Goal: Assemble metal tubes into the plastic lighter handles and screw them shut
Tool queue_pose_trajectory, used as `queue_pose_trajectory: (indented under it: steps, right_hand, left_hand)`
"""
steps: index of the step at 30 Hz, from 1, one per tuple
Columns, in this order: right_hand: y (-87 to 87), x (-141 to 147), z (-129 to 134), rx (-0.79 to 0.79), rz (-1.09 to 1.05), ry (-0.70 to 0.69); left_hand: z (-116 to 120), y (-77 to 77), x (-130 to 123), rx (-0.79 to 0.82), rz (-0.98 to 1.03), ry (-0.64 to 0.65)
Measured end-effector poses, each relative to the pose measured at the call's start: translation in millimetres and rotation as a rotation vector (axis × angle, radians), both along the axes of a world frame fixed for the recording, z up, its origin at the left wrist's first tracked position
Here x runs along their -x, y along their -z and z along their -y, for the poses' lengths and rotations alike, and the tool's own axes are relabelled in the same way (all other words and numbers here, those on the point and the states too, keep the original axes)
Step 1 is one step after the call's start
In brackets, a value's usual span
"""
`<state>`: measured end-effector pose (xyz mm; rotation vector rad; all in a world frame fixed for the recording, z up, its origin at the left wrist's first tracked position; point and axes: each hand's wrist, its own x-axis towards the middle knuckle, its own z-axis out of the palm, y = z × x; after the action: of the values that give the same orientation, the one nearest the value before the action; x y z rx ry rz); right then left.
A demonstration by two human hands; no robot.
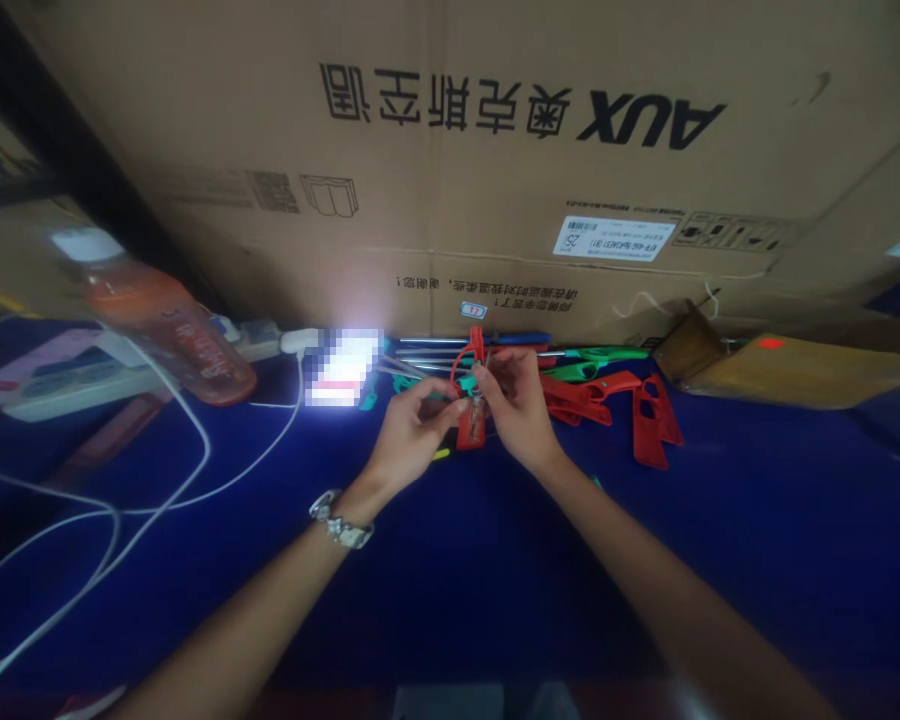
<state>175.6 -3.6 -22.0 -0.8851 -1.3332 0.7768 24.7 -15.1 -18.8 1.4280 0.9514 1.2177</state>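
Observation:
A red plastic lighter casing (470,436) is held upright between my two hands in the middle of the view. A small clear tank (476,412) lies in its lower part, with a teal piece (466,383) above it. My left hand (414,428) is closed, thumb and fingers pinching the casing's left side beside the tank. My right hand (521,408) is closed too, its thumb and fingers around the upper right of the casing near the teal piece. Fingertips partly hide the small parts. Right of my hands lie several loose red casing pieces (649,425).
A large cardboard box (450,200) walls off the back of the blue table (465,600). Green lighter casings (607,360) and metal rods lie along it. A bright phone (345,365), white cables (202,440) and an orange bottle (172,320) are left; a yellowish packet (817,372) is right.

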Motion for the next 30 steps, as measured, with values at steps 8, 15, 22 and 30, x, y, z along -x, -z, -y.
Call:
queue_pose_trajectory:
  steps: [8, 15, 22, 30]
  right_hand:
    - [-8.3, -5.0, 2.6, 0.238, -0.001, -0.161]
    - [-5.0, -3.3, 5.2, 0.262, -0.032, -0.105]
    - [-3.7, 5.8, 7.0, 0.274, -0.112, -0.105]
    - [-2.2, 11.1, 7.9, 0.302, -0.059, -0.064]
  left_hand:
    - [-9.7, 4.3, 6.4, 0.058, 0.081, 0.082]
    - [-3.9, -1.5, 2.4, 0.16, 0.161, 0.068]
    - [-6.1, 0.4, -4.2, 0.156, 0.199, 0.035]
    - [-4.3, 1.0, -11.3, 0.12, 0.125, -0.02]
